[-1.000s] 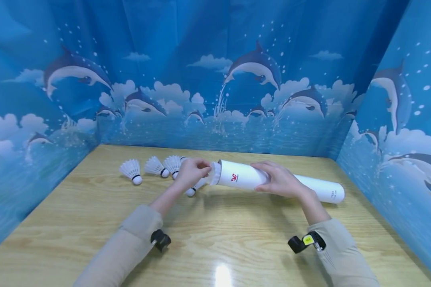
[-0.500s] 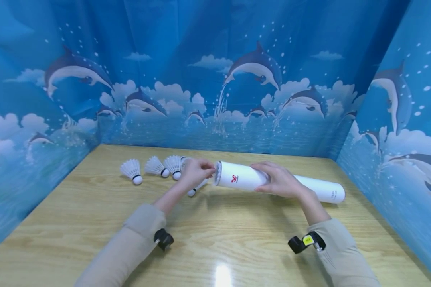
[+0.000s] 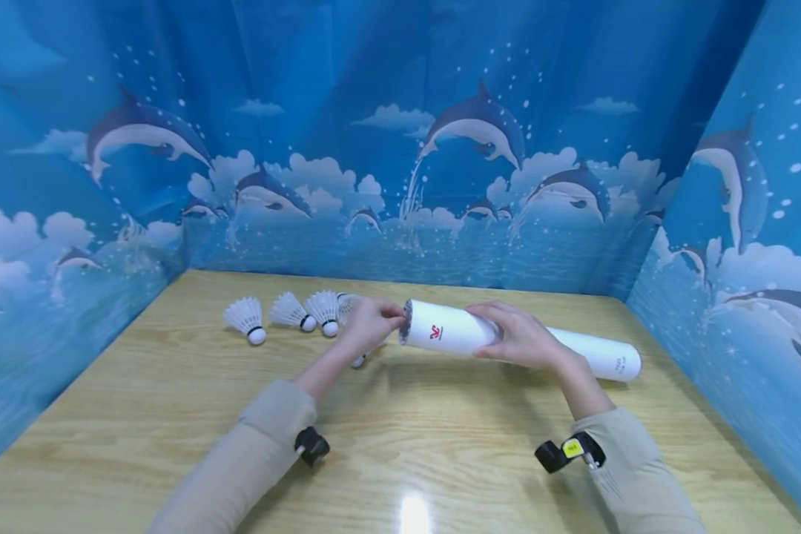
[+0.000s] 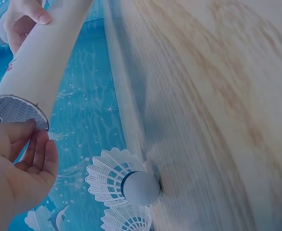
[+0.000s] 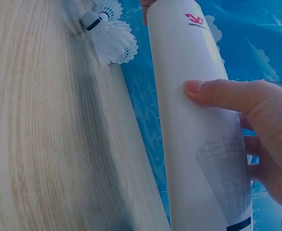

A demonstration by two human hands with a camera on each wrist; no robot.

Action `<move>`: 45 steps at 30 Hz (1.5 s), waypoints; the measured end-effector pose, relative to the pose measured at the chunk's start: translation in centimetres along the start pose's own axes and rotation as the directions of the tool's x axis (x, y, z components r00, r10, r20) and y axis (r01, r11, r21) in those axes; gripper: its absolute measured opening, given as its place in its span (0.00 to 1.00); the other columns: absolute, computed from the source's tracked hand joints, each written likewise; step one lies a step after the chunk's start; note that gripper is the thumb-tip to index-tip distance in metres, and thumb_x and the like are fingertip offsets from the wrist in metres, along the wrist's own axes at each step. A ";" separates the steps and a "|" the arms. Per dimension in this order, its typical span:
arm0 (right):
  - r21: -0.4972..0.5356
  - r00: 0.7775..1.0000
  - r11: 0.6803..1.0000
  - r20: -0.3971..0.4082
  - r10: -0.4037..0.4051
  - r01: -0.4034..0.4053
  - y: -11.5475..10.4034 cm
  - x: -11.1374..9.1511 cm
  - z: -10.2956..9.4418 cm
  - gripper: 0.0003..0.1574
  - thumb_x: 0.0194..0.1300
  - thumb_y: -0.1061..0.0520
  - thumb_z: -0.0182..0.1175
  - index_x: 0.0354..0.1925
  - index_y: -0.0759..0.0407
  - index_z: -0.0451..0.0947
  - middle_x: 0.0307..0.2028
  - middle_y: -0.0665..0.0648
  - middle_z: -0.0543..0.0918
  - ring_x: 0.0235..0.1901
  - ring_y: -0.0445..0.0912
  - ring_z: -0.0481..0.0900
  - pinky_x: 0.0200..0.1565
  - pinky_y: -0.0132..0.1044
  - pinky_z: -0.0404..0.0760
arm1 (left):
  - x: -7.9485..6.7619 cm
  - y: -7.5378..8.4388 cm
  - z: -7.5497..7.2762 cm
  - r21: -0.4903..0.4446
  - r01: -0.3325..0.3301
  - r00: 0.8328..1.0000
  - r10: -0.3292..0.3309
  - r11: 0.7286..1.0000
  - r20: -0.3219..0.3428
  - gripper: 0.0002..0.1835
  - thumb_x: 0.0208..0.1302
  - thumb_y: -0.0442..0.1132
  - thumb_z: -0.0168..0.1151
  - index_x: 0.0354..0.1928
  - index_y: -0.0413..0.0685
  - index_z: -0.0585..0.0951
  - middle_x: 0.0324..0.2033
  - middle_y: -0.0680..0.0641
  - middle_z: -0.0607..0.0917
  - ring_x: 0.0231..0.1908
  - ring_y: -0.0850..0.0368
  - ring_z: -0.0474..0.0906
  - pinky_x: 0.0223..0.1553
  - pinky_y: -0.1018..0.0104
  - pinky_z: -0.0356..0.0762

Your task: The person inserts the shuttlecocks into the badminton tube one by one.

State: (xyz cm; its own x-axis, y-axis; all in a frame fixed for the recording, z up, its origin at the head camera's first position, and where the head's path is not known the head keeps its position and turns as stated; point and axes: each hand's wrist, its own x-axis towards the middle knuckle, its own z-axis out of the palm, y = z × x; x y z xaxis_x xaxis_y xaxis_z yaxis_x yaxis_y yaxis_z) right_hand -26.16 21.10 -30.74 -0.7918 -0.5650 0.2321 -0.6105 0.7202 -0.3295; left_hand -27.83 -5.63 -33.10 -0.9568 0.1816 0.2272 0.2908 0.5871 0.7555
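A white shuttlecock tube (image 3: 450, 328) with a red logo lies slightly tilted above the table, its mouth facing left. My right hand (image 3: 517, 334) grips its middle, thumb on the near side in the right wrist view. At the mouth, my left hand (image 3: 375, 326) pinches the skirt edge of a shuttlecock (image 4: 16, 109) that sits inside the tube; the rest of it is hidden by the tube wall. Behind and below the left hand lie more shuttlecocks, one (image 3: 358, 362) mostly covered by the hand and another (image 3: 347, 300) partly covered.
Several white shuttlecocks lie left on the wooden table (image 3: 400, 437), among them one far-left shuttlecock (image 3: 245, 319). A second white tube (image 3: 594, 353) lies at the right, beyond the right hand. A blue dolphin-print curtain (image 3: 400, 148) stands behind the table and at both sides.
The shuttlecock at the tube's mouth has slid right, from sticking out to inside the tube. My left hand has moved slightly right with it. The right hand and tube have stayed almost still.
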 end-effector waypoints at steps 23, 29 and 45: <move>0.010 1.000 1.000 0.005 0.018 -0.018 0.1 -0.1 0.1 0.44 0.47 0.50 0.73 0.62 0.55 0.69 0.58 0.60 0.72 0.54 0.57 0.71 0.47 0.55 0.74 | -0.1 0.4 0.6 0.088 -0.115 0.993 0.117 0.989 -0.018 0.05 0.58 0.31 0.62 0.34 0.38 0.85 0.33 0.43 0.85 0.32 0.53 0.79 0.32 0.67 0.78; 0.013 1.000 1.000 -0.005 0.016 -0.016 -0.1 -0.2 -0.1 0.45 0.46 0.51 0.73 0.62 0.55 0.69 0.58 0.60 0.72 0.53 0.57 0.72 0.47 0.55 0.74 | -0.3 0.1 -0.3 0.070 -0.080 0.997 0.081 0.994 -0.014 0.08 0.61 0.38 0.62 0.38 0.41 0.85 0.34 0.46 0.86 0.33 0.55 0.81 0.33 0.66 0.78; 0.005 1.000 1.000 -0.008 0.009 -0.009 -0.2 -0.1 -0.1 0.45 0.46 0.51 0.73 0.62 0.55 0.69 0.57 0.60 0.73 0.52 0.56 0.72 0.47 0.54 0.75 | 0.3 -3.2 -4.0 0.142 -0.035 0.986 0.011 0.989 0.163 0.16 0.62 0.40 0.61 0.50 0.42 0.80 0.40 0.46 0.82 0.39 0.53 0.76 0.36 0.62 0.76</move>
State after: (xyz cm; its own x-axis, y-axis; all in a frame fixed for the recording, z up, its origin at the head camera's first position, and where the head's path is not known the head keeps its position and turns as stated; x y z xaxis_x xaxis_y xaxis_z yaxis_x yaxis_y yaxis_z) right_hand -25.93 21.07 -30.59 -0.7972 -0.5554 0.2367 -0.6035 0.7229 -0.3365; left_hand -29.04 -10.58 -33.01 -0.9400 0.3145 0.1321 0.3213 0.6865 0.6523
